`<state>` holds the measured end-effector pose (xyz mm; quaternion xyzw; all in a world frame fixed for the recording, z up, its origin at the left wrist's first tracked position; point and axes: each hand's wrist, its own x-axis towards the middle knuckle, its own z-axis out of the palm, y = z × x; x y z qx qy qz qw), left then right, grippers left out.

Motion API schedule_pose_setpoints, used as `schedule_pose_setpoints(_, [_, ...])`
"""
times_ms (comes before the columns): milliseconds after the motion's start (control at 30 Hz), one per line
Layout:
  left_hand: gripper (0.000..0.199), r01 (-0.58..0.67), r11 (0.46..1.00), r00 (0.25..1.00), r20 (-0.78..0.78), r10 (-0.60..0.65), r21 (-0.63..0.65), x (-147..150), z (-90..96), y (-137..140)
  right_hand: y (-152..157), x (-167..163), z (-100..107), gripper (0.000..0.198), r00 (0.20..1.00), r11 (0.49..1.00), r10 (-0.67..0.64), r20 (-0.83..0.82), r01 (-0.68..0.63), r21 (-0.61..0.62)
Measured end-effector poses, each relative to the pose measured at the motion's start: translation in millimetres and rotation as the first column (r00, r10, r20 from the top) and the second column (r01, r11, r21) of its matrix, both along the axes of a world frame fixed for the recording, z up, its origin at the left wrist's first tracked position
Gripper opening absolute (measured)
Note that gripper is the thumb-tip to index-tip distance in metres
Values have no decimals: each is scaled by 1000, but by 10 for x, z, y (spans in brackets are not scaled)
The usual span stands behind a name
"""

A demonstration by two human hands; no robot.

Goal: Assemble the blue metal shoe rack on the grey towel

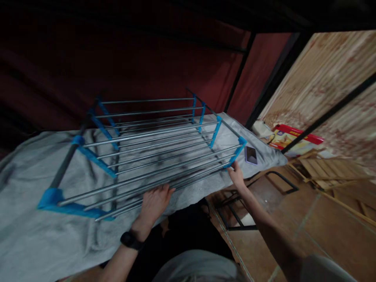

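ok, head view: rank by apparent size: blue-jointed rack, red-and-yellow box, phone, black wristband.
1. Blue-jointed rack
2. Red-and-yellow box
Unranked, both smaller: black wristband and phone. The wristband is nearer the camera, which makes their order unsure.

L fingers point(162, 189) partly hidden; red box point(284, 138) txt blurred
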<state>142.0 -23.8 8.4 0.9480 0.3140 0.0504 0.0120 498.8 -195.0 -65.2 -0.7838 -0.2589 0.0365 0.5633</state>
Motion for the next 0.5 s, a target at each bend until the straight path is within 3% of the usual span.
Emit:
schedule_pose_setpoints(100, [41,-23,999,1000,21,23,-25,31,39,-72,-46,-95,-39,67,992,992,-121,-35,121,16])
schedule_pose_setpoints(200, [35,-39,999,998,49,40,-24,52,43,-118,-117,-397,12,68,974,984,-180,139,177,28])
schedule_pose_setpoints(267, [32,-40,999,997,67,41,-21,58,23,-149,-138,-708,122,56,964,999,-47,260,42,26])
schedule_pose_setpoints(333, [30,-37,999,996,81,38,-16,61,-6,-174,-95,-1052,281,41,918,977,209,336,-209,-36])
schedule_pose_setpoints(400, [28,-33,999,994,100,34,-8,64,-37,-186,20,-1377,467,35,811,890,450,374,-438,-122])
schedule_pose_setpoints(500, [24,-18,1000,991,135,20,-12,74,-83,-184,276,-1786,746,40,620,732,667,413,-648,-211])
